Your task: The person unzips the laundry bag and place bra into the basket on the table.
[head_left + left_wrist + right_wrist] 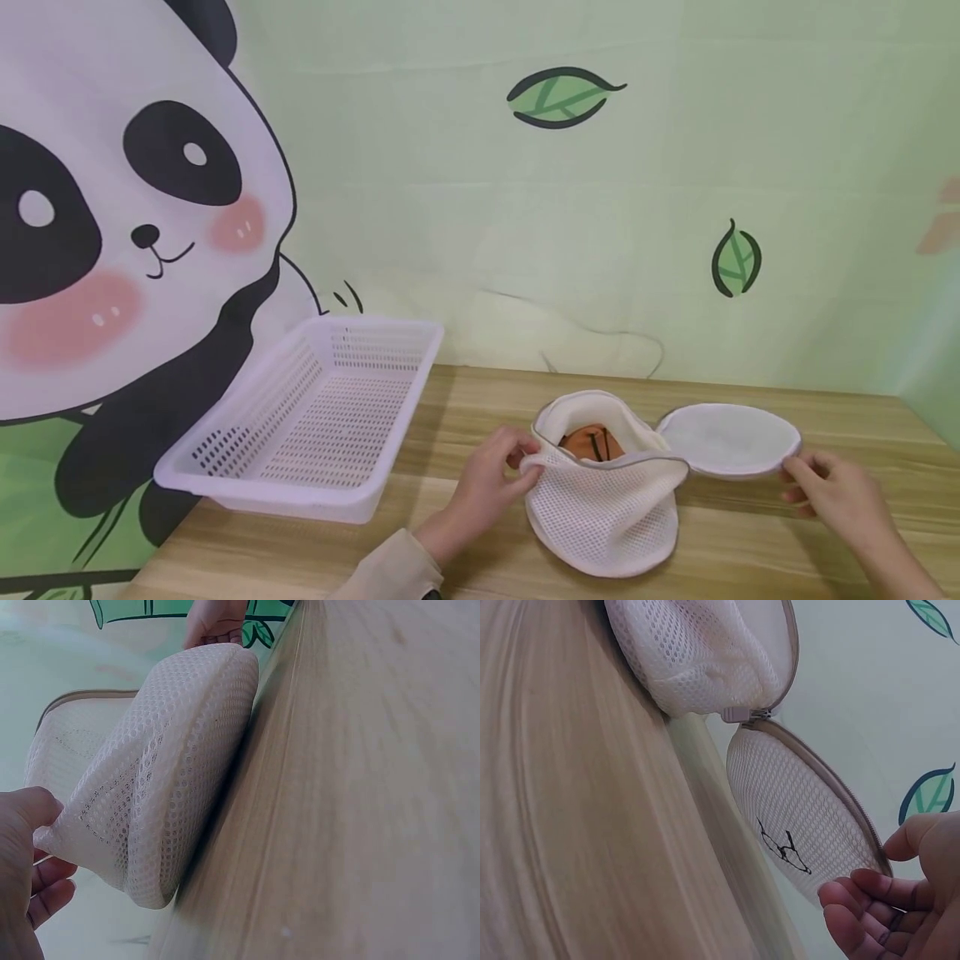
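A white mesh laundry bag (607,517) stands on the wooden table with its zipped top gaping. Inside it lies an orange-brown cloth item (592,442) with dark cords, partly hidden by the bag's wall. My left hand (491,471) pinches the bag's rim at its left side. Out to the right spreads the round lid (731,439), joined to the bag near the zipper pull (736,714). The lid's outer edge is pinched between thumb and fingers of my right hand (836,492). A black bow-like mark (784,847) shows on the lid's outer face in the right wrist view.
A white perforated plastic basket (397,433) sits on the table to the left of the bag. Behind the wooden table (480,387) hangs a pale green backdrop (420,167) printed with a panda and leaves.
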Demonstrator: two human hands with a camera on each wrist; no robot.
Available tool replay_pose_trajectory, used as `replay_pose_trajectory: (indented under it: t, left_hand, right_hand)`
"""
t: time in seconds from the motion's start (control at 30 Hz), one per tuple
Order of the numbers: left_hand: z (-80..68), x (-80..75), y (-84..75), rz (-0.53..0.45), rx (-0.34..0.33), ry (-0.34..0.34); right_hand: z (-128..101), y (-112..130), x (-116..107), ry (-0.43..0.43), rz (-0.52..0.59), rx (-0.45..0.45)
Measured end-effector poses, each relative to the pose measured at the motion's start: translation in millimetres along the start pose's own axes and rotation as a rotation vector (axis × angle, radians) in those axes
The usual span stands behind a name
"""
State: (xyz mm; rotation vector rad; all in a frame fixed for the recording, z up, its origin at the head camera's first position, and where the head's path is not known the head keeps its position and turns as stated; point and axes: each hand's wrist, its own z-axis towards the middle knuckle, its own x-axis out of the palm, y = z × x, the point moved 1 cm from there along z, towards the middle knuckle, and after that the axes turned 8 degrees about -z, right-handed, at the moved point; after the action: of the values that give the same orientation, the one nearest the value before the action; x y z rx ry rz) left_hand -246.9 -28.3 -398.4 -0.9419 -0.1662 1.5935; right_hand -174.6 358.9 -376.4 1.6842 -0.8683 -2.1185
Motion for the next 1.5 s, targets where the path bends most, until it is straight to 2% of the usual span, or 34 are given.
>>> replay_pose_trajectory:
  t: [0.4,0.6,0.77,1.27,1.43,1.5]
  left_hand:
    - [-0.1,0.7,1.2,0.0,0.013,-0.002]
    - [-0.1,-0.2,0.0,-0.002,0.016,-0.003]
    - [-0.1,-0.3,-0.1,-0.003,0.026,-0.002]
    - [-1.0,0.7,2.2,0.005,0.035,-0.001]
    - [-0.6,0.5,1.2,0.009,0.036,-0.009]
    - [-0.5,0.7,1.1,0.008,0.034,-0.01]
  right_hand:
    - [5.9,-7.1,4.1,0.124,0.125,0.094]
    - [6.6,-11.1,6.6,0.158,0.148,0.119]
    - [6.9,-13.3,9.2,0.182,0.124,0.122]
    - [5.0,-15.5,8.2,0.215,-0.039,0.108]
    - [3.3,-12.6,1.0,0.173,-0.228,0.067]
    - [3.1,-10.3,-3.0,0.138,-0.316,0.025]
